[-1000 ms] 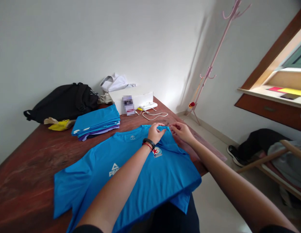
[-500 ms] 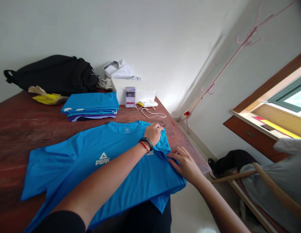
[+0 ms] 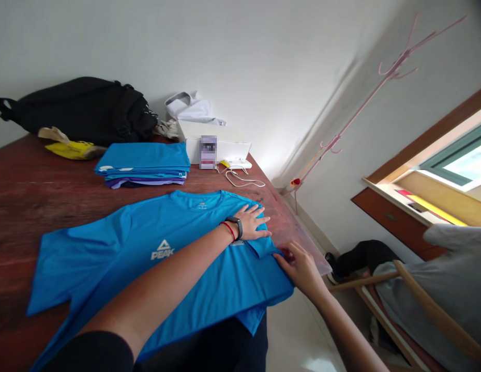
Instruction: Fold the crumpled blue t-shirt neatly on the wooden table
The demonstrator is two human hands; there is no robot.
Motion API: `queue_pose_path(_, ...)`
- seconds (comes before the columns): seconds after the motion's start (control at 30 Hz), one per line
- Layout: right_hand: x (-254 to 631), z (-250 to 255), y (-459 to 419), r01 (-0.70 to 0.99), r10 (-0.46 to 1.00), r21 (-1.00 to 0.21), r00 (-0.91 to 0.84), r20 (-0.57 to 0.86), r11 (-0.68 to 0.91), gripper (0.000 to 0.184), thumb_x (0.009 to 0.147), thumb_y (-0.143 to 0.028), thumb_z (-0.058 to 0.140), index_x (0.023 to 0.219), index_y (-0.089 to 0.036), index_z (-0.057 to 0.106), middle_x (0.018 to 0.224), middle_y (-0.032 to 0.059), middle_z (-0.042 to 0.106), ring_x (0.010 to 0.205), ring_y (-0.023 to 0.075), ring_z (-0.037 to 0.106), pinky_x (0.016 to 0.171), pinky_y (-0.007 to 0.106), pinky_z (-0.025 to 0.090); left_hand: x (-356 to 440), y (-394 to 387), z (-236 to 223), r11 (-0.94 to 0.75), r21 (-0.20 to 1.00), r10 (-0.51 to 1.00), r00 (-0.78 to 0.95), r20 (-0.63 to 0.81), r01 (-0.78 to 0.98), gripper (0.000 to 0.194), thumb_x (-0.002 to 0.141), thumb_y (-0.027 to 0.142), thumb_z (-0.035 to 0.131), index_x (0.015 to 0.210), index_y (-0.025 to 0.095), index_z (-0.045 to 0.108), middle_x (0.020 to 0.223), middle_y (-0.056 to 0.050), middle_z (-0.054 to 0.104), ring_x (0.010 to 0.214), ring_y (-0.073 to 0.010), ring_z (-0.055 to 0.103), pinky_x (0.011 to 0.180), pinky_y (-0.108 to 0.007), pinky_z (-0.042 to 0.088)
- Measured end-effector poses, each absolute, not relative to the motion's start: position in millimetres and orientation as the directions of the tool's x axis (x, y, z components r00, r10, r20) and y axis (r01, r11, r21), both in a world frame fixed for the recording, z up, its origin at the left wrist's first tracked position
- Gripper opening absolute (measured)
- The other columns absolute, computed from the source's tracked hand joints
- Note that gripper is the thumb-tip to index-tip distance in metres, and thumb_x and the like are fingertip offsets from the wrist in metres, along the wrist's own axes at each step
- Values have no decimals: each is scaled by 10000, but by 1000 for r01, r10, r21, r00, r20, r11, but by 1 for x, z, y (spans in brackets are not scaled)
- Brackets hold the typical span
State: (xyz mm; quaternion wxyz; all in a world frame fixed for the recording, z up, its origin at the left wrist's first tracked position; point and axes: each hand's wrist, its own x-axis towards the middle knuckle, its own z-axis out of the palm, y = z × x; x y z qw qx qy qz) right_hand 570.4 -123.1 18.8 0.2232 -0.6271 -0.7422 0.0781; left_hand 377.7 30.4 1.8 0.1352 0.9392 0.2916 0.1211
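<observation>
1. Left hand (image 3: 253, 223): lies flat, fingers spread, palm down on the folded-in right sleeve area of the shirt (image 3: 147, 258). It grips nothing. A black band and a red cord sit at the wrist.
2. Right hand (image 3: 300, 266): rests at the shirt's right edge, near the table edge, fingers loosely together on the cloth. Whether it pinches the fabric cannot be told.
3. Shirt: a blue tee, front up, spread across the table (image 3: 31, 201), collar toward the wall and hem hanging over the near edge. A white logo shows on the chest.
4. Progress, as judged: the right sleeve appears turned in over the body. The left sleeve lies fully open, the body is not yet folded, and the hem hangs loose. Most of the fold remains.
5. Stack (image 3: 145, 164): folded blue and purple shirts lie beyond the collar, apart from the spread shirt.
6. Surface: a dark red wooden table. At its far side sit a black bag (image 3: 77, 111), a yellow item (image 3: 70, 150), a white box (image 3: 217, 147) and a white cable (image 3: 244, 181).
7. Room: plain white walls, a pink rack (image 3: 364, 98) in the corner, a wood-framed window (image 3: 450, 160) at right and a wooden chair (image 3: 426, 305) below it.
</observation>
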Motion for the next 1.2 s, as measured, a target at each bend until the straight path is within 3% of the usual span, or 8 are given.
queue_pose_path(0.27,562,15,-131,886,965,-445,-11,260,130,191,915,-310,502,959,-206,657,737,10,608,650,177,573,636,282,432,376,28,2,-752,328,632,766,117,571,866,845,837,323,1530,311,385,1654,-83,198,1521,-336,146,1194,-597,105)
queue_pose_path(0.43,568,15,-131,922,969,-383,42,244,57,213,897,-337,511,731,-216,567,641,-1,571,615,182,557,603,288,394,376,30,-1,-710,348,683,718,133,612,942,798,870,347,1544,295,358,1663,-91,154,1525,-348,109,1193,-604,81)
queue_pose_path(0.57,568,21,-132,948,977,-313,9,214,60,222,894,-323,522,697,-221,536,642,3,573,608,183,563,586,293,412,376,30,-2,-698,351,697,706,129,624,1001,761,898,363,1544,273,363,1660,-110,160,1524,-366,97,1192,-614,64)
queue_pose_path(0.67,563,29,-134,936,971,-316,-87,224,157,175,913,-355,548,883,-210,643,835,52,658,734,207,638,649,313,504,376,30,-2,-681,368,714,686,143,633,1014,774,900,332,1559,258,328,1665,-115,126,1521,-367,114,1196,-605,80)
queue_pose_path(0.77,559,33,-136,891,925,-325,-216,313,318,295,931,-374,574,1178,-234,653,1195,103,661,1072,255,657,900,371,553,377,29,-4,-669,379,730,662,172,639,932,855,843,249,1575,253,288,1666,-109,127,1518,-351,144,1199,-590,108)
queue_pose_path(0.9,561,25,-138,850,895,-298,-369,252,435,387,965,-343,545,1339,-275,614,1438,82,568,1332,286,533,1105,455,468,378,28,-5,-670,375,732,654,191,640,895,887,810,222,1567,235,312,1659,-126,159,1513,-352,166,1194,-592,122)
queue_pose_path(1.1,571,12,-149,864,910,-291,-404,90,412,571,1001,-356,492,1550,-289,350,1580,66,369,1475,310,291,1192,574,303,379,30,-8,-680,357,725,662,191,641,869,870,801,313,1537,247,377,1666,-103,142,1509,-355,171,1192,-586,116)
queue_pose_path(1.2,573,13,-154,869,918,-302,-391,68,393,583,1006,-367,489,1558,-285,322,1592,76,331,1472,312,292,1193,589,282,380,30,-9,-659,372,743,644,183,654,862,873,801,297,1537,257,376,1661,-98,170,1511,-351,166,1190,-591,111)
